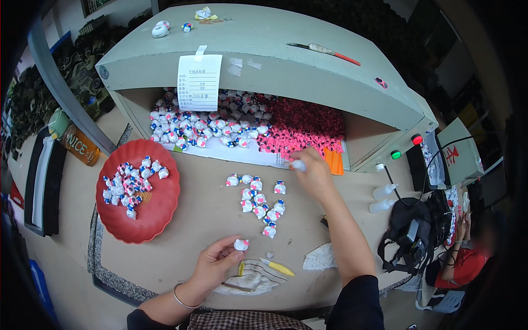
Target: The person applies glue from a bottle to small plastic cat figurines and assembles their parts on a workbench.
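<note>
My left hand [215, 263] pinches a small white figurine [241, 245] with pink patches, low over the table. Reaching forward, my right hand [313, 173] has its fingers bent at the front edge of a pile of small pink pieces with dark spots [300, 129]. Something small and white [297, 165] shows at its fingertips; its kind is unclear. Between my hands lies a loose cluster of white, pink and blue figurines [257, 201]. A larger heap of white and blue figurines [203, 132] fills the left part of the open-fronted cabinet [253, 65].
A red scalloped plate [169, 206] holds more figurines at the left. Near me lie a striped cloth [247, 283], a yellow-handled tool [279, 268] and a white paper [320, 257]. White bottles [382, 205] and a black bag [406, 234] are at the right. A co-worker in red [462, 267] sits beyond.
</note>
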Tool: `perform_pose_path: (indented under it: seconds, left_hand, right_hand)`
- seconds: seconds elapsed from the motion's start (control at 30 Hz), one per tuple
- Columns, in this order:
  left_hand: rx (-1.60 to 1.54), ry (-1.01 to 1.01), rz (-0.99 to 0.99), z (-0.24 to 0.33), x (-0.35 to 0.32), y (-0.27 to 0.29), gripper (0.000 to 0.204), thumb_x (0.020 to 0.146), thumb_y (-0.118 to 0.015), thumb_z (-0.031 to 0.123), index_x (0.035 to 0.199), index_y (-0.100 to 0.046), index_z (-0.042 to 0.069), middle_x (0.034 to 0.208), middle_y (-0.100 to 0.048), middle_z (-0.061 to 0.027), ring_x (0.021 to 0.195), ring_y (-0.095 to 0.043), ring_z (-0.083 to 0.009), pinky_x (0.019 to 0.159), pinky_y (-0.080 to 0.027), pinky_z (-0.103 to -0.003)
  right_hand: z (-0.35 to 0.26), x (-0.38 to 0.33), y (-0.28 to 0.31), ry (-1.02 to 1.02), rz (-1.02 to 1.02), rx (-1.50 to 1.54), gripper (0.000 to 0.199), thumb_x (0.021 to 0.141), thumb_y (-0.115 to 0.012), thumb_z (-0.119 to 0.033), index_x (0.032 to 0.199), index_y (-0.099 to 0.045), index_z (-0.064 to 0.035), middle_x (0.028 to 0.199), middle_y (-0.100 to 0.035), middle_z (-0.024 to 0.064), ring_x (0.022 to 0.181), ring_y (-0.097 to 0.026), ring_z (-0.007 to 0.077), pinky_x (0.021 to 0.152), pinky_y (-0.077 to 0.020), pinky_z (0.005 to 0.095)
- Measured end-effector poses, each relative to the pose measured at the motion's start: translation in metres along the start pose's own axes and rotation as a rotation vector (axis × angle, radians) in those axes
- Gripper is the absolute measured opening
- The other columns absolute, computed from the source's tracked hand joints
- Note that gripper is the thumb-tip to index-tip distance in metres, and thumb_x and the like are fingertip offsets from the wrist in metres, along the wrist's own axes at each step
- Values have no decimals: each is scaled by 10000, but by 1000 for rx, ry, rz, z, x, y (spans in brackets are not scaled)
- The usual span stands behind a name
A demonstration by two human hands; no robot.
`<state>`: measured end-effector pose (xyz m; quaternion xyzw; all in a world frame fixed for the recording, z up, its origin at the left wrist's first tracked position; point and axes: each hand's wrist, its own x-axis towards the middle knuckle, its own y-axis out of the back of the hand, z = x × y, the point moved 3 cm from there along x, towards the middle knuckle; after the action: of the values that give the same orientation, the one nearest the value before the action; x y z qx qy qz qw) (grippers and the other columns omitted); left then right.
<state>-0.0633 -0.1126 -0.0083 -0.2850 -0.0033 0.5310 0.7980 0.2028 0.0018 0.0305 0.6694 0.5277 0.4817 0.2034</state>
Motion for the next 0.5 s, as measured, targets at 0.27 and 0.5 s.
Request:
perform_pose_path:
  seconds: [0.27, 0.5]
  left_hand:
    - [-24, -21, 2, 0, -2, 2, 351, 796, -543, -23, 1139, -495, 36, 978, -572, -72, 868, -555, -141, 786, -469, -283]
    - [-13, -7, -30, -1, -2, 1, 350, 801, -534, -26, 1143, -492, 33, 982, -569, -85, 867, -559, -149, 777, -470, -282]
  right_hand:
    - [-6, -8, -16, -103, -255, -277, 250, 677, -583, -21, 923, -542, -42, 974, -470, 119, 821, -556, 300, 667, -466, 390]
    - [-10, -31, 10, -44, 4, 21, 145, 716, -578, -12, 849, -523, -3, 829, -527, 124, 627, -556, 243, 500, -445, 334]
